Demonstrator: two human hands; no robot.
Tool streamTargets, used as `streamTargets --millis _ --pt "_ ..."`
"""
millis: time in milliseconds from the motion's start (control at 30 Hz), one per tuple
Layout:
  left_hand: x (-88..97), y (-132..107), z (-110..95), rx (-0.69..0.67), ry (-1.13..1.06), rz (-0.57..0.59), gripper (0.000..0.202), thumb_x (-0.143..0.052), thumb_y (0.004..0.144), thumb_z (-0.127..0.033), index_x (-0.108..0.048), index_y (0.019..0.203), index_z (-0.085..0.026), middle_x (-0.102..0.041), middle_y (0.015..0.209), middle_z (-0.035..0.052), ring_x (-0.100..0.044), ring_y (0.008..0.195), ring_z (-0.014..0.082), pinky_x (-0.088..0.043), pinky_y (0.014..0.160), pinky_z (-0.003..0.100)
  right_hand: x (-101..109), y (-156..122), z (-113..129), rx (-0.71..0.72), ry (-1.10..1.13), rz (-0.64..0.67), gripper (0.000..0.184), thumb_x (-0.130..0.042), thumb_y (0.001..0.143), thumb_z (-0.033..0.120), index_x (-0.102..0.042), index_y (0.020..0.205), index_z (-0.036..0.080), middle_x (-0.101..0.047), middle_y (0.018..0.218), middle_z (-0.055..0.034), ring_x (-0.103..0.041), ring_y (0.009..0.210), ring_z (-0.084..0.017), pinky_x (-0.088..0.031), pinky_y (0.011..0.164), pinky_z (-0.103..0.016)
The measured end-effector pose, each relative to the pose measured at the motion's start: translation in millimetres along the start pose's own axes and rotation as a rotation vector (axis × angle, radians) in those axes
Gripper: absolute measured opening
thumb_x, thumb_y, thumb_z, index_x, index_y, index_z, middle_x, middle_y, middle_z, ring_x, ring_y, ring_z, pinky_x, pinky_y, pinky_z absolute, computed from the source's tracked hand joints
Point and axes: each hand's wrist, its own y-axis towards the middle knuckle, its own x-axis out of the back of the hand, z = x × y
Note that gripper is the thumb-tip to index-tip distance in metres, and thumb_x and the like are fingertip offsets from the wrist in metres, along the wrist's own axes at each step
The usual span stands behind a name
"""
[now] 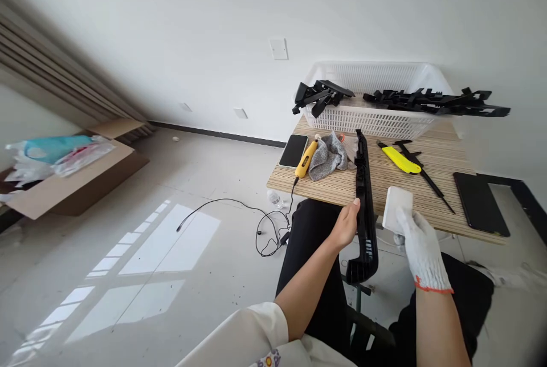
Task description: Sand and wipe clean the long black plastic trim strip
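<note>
A long black plastic trim part (364,184) lies across the wooden table (436,156), its lower end hanging off the near edge over my lap. My bare left hand (347,223) grips it at the table edge. My right hand (421,247), in a white knit glove, holds a white block (397,207) just to the right of the part.
On the table lie a phone (293,150), a yellow corded tool (306,159), a grey cloth (328,156), a yellow knife (400,160), a thin black tool (427,176) and a dark tablet (481,203). A white basket (371,119) holds black parts (436,100). A cardboard box (72,184) sits on the floor left.
</note>
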Motion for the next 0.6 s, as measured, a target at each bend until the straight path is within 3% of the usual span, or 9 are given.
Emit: streamTargets --millis 133,233,267,367,467,500,600 --pt "0.1 0.4 -0.9 -0.116 0.067 -0.072 0.057 -0.031 0.095 -0.067 -0.039 0.065 -0.02 -0.041 0.062 -0.0024 -0.041 0.062 0.0118 -0.038 0.064 0.026 2.4 -1.5 -1.8 -0.029 -0.146 0.144 0.04 -0.066 0.077 0.058 -0.056 0.085 0.021 -0.052 0.049 0.0038 -0.045 0.039 -0.011 -0.031 0.037 -0.021" --pt "-1.1 -0.6 -2.4 -0.132 0.104 -0.089 0.054 -0.032 0.097 -0.064 -0.038 0.066 -0.02 -0.04 0.065 -0.0019 -0.04 0.065 0.0127 -0.038 0.067 0.027 2.9 -1.8 -1.9 0.062 -0.175 -0.099 0.043 -0.058 0.082 0.063 -0.057 0.086 0.02 -0.053 0.05 0.0029 -0.047 0.041 -0.012 -0.031 0.038 -0.021" --pt "-1.5 -1.0 -2.8 -0.127 0.113 -0.089 0.053 -0.031 0.097 -0.063 -0.038 0.066 -0.02 -0.041 0.066 -0.0018 -0.04 0.066 0.013 -0.038 0.068 0.027 3.1 -2.2 -1.9 0.09 -0.159 -0.121 0.044 -0.055 0.085 0.063 -0.057 0.087 0.02 -0.052 0.051 0.003 -0.047 0.042 -0.012 -0.032 0.038 -0.022" --pt "-2.3 -1.8 -3.0 -0.122 0.132 -0.094 0.052 -0.031 0.097 -0.062 -0.04 0.068 -0.02 -0.044 0.068 -0.0012 -0.044 0.069 0.014 -0.04 0.073 0.028 3.6 -3.7 -2.0 0.112 -0.206 0.048 0.041 -0.055 0.085 0.061 -0.058 0.085 0.02 -0.051 0.051 0.0032 -0.045 0.042 -0.012 -0.033 0.039 -0.022" --pt "-2.4 -1.6 -2.6 -0.11 0.149 -0.119 0.051 -0.033 0.097 -0.061 -0.039 0.067 -0.02 -0.044 0.068 -0.0011 -0.044 0.069 0.0142 -0.04 0.073 0.028 3.5 -4.0 -0.7 0.138 -0.258 -0.121 0.042 -0.054 0.086 0.06 -0.058 0.081 0.019 -0.052 0.051 0.0016 -0.048 0.043 -0.012 -0.033 0.04 -0.022" --pt "-2.4 -1.5 -2.5 -0.107 0.149 -0.123 0.051 -0.033 0.098 -0.06 -0.039 0.066 -0.021 -0.044 0.067 -0.001 -0.043 0.069 0.0142 -0.04 0.073 0.028 3.2 -3.5 0.2 0.124 -0.234 -0.117 0.042 -0.053 0.086 0.06 -0.058 0.082 0.018 -0.052 0.052 0.0013 -0.049 0.044 -0.012 -0.033 0.04 -0.022" --pt "-2.1 -1.1 -2.9 -0.106 0.144 -0.113 0.051 -0.034 0.098 -0.059 -0.041 0.066 -0.02 -0.045 0.067 -0.0009 -0.042 0.068 0.014 -0.038 0.07 0.027 2.3 0.0 4.1 0.038 -0.214 0.142 0.043 -0.054 0.085 0.06 -0.061 0.09 0.018 -0.055 0.056 0.0008 -0.048 0.042 -0.012 -0.034 0.039 -0.022"
